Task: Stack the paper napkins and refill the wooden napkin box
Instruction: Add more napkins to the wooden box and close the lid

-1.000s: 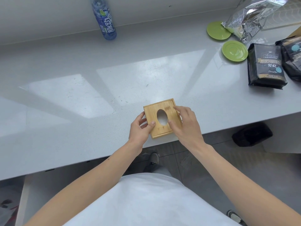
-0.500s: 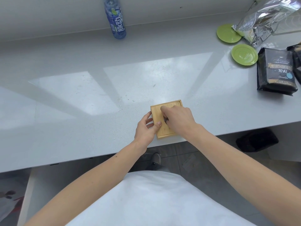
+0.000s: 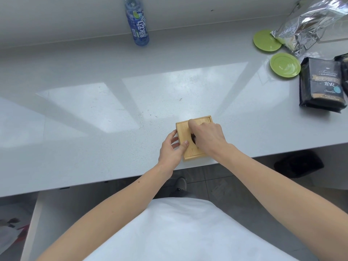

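- The wooden napkin box (image 3: 183,129) sits flat on the pale countertop (image 3: 94,119), close to the counter's near edge and straight ahead of the person's white-clad torso.
- Its lid faces up; only a dark sliver of the lid's oval opening (image 3: 193,138) shows beside the knuckles covering it.
- The left hand (image 3: 172,150) clasps the box's left side: the thumb lies on top of the lid near the box's near-left corner, and the fingers curl against the left wall.
- The right hand (image 3: 208,137) lies over the box's middle and right part, fingers bent and bunched, with one fingertip pressed on the lid toward the box's far edge; some fingers seem to reach down at the opening, but whether they pinch anything there cannot be told.
- No napkins can be made out at the box, since the hand hides most of the opening.
- Far beyond the box, at the counter's back wall, stands a blue drink bottle (image 3: 138,25).
- Well to the right of the box and farther back lie two green saucers (image 3: 285,65), one behind the other.
- A crinkled silver foil bag (image 3: 308,25) overlaps the farther saucer.
- To the right of the box, just beside the nearer saucer, lies a black coffee bag (image 3: 323,85).
- Below the box, past the counter edge, grey floor tiles and a shoe (image 3: 180,183) show.
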